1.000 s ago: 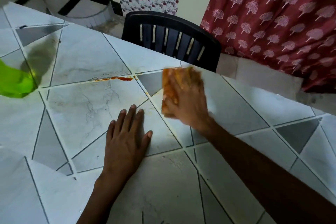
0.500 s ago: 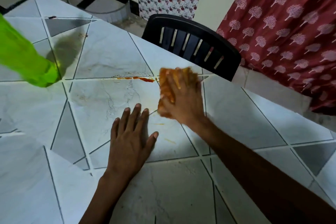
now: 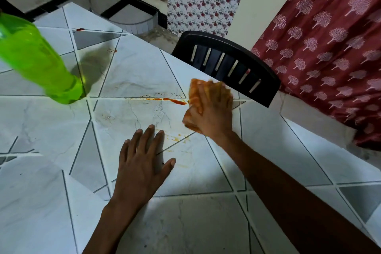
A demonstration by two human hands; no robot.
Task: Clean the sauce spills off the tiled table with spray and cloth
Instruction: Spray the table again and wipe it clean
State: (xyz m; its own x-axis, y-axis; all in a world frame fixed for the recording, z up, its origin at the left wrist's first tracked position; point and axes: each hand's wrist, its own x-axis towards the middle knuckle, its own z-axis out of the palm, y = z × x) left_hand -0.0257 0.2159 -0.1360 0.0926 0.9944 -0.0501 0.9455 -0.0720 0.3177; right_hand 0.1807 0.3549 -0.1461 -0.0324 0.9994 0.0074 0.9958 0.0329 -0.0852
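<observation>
My right hand [image 3: 214,109] presses an orange cloth [image 3: 194,95] onto the white tiled table [image 3: 51,134], near its far edge. Its fingers lie over the cloth and its thumb wraps the near side. A red sauce streak [image 3: 169,100] runs along a grout line just left of the cloth. Fainter orange smears [image 3: 175,137] lie between my two hands. My left hand [image 3: 142,163] rests flat on the tile, fingers spread, holding nothing. A green bottle [image 3: 35,60] stands at the left; its top is out of view. Small red drops [image 3: 80,29] sit near the far corner.
A black plastic chair [image 3: 226,64] is pushed against the table's far edge, right behind the cloth. A red patterned curtain [image 3: 329,47] hangs at the right. The floor and a step show beyond the table's far corner.
My right hand has slid the cloth slightly away along the tile, leaving orange smears near my left hand. The view has shifted, bringing more of the green bottle into sight. My left hand stays put.
</observation>
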